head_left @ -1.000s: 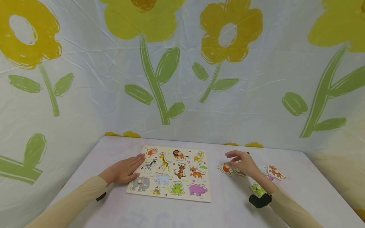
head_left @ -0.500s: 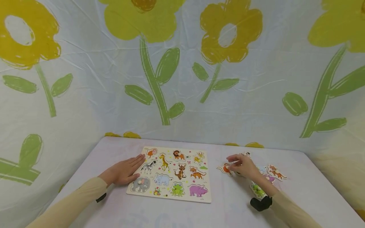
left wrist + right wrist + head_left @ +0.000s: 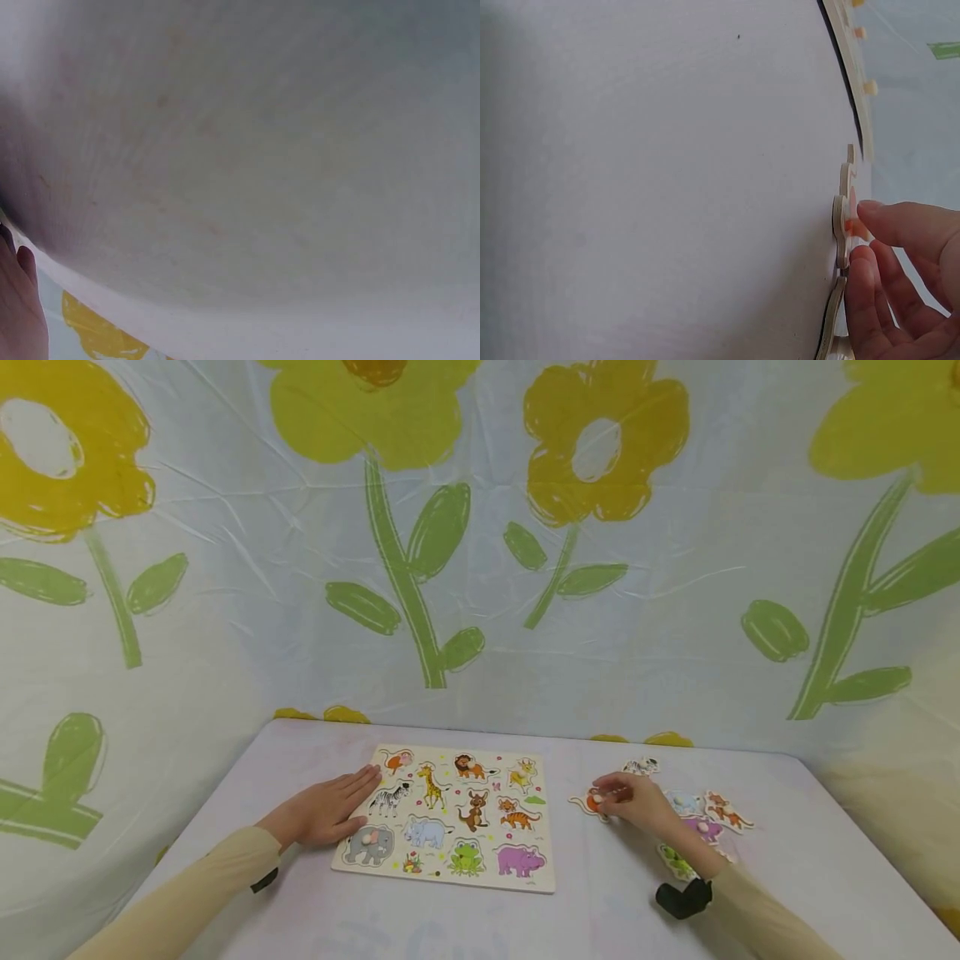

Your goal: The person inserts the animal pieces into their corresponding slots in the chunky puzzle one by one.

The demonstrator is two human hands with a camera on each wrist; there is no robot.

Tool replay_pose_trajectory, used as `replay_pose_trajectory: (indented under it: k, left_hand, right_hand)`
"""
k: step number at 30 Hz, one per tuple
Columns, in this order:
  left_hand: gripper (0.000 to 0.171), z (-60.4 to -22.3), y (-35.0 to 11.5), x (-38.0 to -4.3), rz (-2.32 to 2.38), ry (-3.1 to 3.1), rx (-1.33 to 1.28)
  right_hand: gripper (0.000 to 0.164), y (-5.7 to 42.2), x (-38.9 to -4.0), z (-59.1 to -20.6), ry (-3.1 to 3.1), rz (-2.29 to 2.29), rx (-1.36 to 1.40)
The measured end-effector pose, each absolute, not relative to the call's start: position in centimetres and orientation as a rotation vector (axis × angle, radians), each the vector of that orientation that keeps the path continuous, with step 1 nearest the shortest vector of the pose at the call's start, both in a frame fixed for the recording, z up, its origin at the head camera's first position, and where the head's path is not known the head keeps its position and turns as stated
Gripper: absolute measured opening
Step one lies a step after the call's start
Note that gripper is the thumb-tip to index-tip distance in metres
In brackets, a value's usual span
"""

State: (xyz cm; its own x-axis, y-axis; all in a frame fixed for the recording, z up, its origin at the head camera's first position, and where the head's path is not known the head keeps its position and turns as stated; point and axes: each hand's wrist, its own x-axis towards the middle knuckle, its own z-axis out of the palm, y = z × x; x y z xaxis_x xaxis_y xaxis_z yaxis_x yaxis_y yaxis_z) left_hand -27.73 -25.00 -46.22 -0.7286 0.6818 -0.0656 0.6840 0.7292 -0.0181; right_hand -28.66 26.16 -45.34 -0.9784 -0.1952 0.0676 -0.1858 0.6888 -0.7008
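Observation:
My left hand point(image 3: 326, 810) lies flat with straight fingers on the left edge of a wooden animal puzzle board point(image 3: 442, 877). Part of that hand point(image 3: 22, 307) shows at the lower left of the left wrist view. An elephant piece point(image 3: 380, 843) with a knob sits in the board's lower left recess. Right of the board, my right hand point(image 3: 637, 802) pinches at the knob of a monkey puzzle piece point(image 3: 590, 805), which lies on the table. In the right wrist view my thumb and fingers point(image 3: 881, 217) curve around the knob, close over the piece.
Beyond my right hand lie a zebra piece point(image 3: 641, 766), a tiger-striped or fox-like orange piece point(image 3: 726, 812), a purple piece point(image 3: 705, 830) and a frog piece point(image 3: 675, 862). My right forearm passes over some of them. A flowered cloth point(image 3: 645, 677) hangs behind the table.
My right hand has dipped and come down onto the monkey piece, its thumb and fingers closing in at the knob. The zebra piece has come into view behind it. My left hand stays put.

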Motion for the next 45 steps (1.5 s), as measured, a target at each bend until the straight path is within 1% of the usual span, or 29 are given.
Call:
replay_pose_trajectory:
  k: [9,15,24,38,45]
  left_hand:
    - [0.069,-47.6,-25.6,-28.3,-0.084,2.926,1.164]
    - [0.068,-47.8,-25.7,-28.4,-0.086,2.929,1.156]
    - [0.066,-46.4,-25.2,-27.7,-0.052,2.897,1.134]
    - [0.066,-45.4,-24.7,-27.2,-0.052,2.859,1.100]
    - [0.066,-45.5,-24.8,-27.4,-0.053,2.859,1.092]
  right_hand:
    - [0.028,26.0,-28.6,-45.4,2.870,-1.179,-0.296]
    - [0.025,25.8,-28.5,-45.4,2.882,-1.144,-0.288]
    - [0.018,25.6,-28.7,-45.4,2.901,-1.096,-0.299]
    - [0.017,25.8,-28.9,-45.2,2.890,-1.048,-0.290]
    - [0.017,26.0,-29.1,-44.8,2.887,-1.026,-0.359]
